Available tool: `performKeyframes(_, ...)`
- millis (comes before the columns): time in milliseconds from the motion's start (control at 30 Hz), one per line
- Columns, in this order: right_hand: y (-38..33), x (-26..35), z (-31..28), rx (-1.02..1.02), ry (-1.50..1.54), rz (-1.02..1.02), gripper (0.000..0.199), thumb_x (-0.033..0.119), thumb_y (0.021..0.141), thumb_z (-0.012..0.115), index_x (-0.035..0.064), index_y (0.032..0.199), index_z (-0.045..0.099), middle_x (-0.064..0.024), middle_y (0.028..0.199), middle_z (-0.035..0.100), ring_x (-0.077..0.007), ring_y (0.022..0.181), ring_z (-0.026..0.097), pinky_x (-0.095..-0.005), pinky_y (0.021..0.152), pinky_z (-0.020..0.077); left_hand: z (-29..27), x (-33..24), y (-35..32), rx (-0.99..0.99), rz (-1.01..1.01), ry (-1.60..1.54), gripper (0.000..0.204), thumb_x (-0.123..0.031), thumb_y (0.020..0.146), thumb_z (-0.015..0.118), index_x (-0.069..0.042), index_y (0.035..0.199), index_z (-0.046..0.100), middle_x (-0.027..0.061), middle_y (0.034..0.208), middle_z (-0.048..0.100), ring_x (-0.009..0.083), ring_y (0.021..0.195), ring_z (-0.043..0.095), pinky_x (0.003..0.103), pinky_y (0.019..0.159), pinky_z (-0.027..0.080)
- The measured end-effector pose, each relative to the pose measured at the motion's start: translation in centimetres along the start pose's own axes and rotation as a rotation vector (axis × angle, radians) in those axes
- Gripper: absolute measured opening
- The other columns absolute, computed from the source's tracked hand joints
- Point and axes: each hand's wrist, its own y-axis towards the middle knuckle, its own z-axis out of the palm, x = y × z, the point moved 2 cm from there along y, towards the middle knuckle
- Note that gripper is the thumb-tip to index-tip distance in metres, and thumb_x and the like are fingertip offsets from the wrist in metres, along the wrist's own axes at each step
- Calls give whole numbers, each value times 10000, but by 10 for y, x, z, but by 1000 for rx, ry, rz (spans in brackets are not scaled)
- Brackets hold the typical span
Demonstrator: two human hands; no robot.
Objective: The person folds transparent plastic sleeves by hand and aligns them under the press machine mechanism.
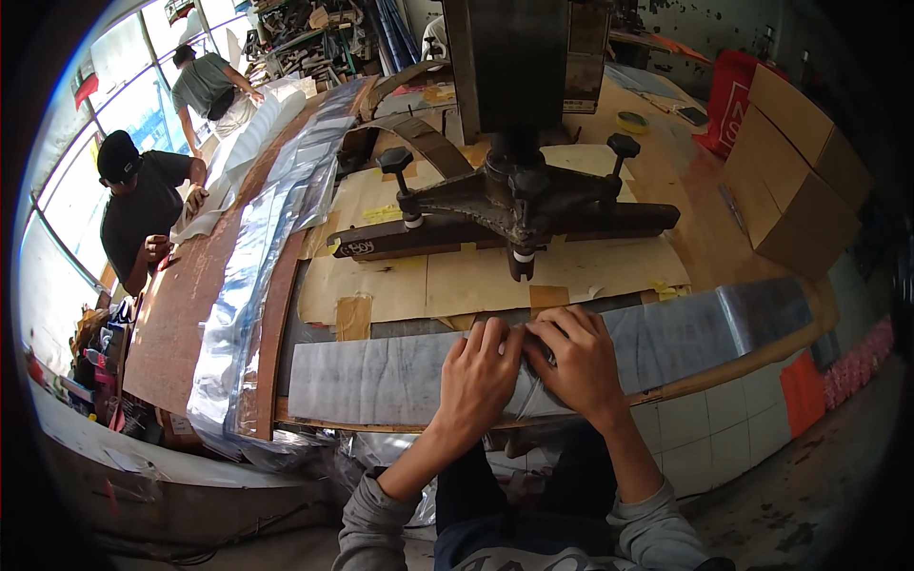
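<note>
My left hand and my right hand meet side by side over a long grey sheet strip at the table's near edge. Fingers on both are bent and drawn together, with the tips close to each other. What they pinch, if anything, is hidden beneath them. Between the hands, thin creases or lines cross the strip's surface. Just beyond stands a dark metal press head with spreading arms and knobbed bolts. Its long dark bar rests on a tan board patched with tape.
A cardboard box and a red bag stand at the right. Clear plastic sheeting runs along the brown board on the left. Two people work there with white sheet material. A tape roll lies at the back.
</note>
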Motion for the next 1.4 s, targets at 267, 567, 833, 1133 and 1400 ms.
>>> performKeyframes(267,1,2,-3,-22,-54,83,270,179,730,674,28,943,604,-53,942,543,-193,926,538,-360,843,378,1,-1,0,-88,16,60,368,-109,757,574,-31,1116,549,65,1055,533,216,988,519,366,879,379)
performKeyframes(567,-2,-1,-2,14,-59,24,258,191,739,668,37,937,606,-46,933,548,-183,917,535,-370,829,370,3,-1,0,-50,71,111,360,-100,763,567,-19,1113,553,72,1024,539,226,953,525,365,874,389)
performKeyframes(833,-1,-2,0,-6,-67,27,238,187,758,657,50,944,599,-49,974,556,-168,951,529,-380,837,355,0,-5,1,131,90,-7,343,-86,755,561,-8,1089,550,92,1010,535,232,930,530,353,795,413)
performKeyframes(1133,-2,0,-1,46,-47,2,240,182,753,661,54,949,610,-42,966,569,-172,945,534,-386,862,350,0,-2,4,-51,77,32,349,-96,754,562,0,1088,543,95,1037,523,235,944,516,351,794,407)
performKeyframes(1400,-1,2,-3,10,-47,66,259,180,744,674,63,971,630,-23,973,581,-169,952,539,-410,923,327,3,-2,4,-29,63,-15,302,-70,746,559,8,1038,554,96,966,524,239,884,519,326,731,422)
